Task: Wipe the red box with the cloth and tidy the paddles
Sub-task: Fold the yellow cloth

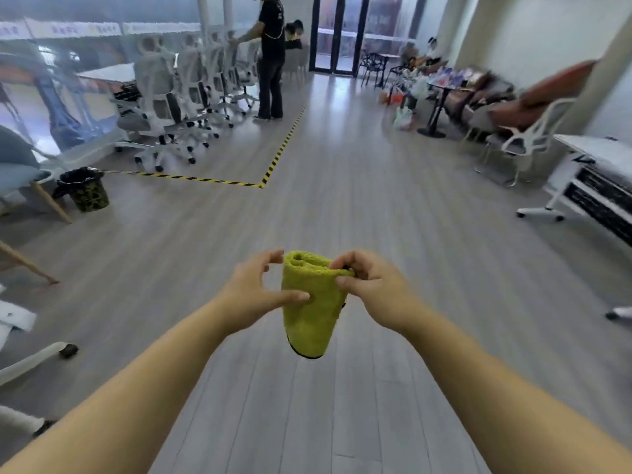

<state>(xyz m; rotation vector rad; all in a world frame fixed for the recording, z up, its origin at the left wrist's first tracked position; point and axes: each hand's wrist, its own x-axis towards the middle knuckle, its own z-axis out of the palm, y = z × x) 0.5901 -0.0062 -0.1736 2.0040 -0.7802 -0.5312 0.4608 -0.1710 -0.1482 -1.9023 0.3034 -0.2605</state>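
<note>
Currently the folded yellow-green fluffy cloth (309, 302) hangs near, in the middle. The right hand (369, 289) pinches its top edge; the left hand (253, 292) touches it with the thumb, fingers loosely spread. No red box is visible, so wiping probably waits: first reach the box.

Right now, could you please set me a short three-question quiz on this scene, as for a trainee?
1. True or false: the green cloth is spread out flat.
2. Which hand pinches the cloth's top edge? A) left B) right C) neither
3. What stands near the left end of the yellow-black floor tape?
Key: 1 false, it hangs folded. 2 B, the right hand. 3 A bin with a dark liner.
</note>
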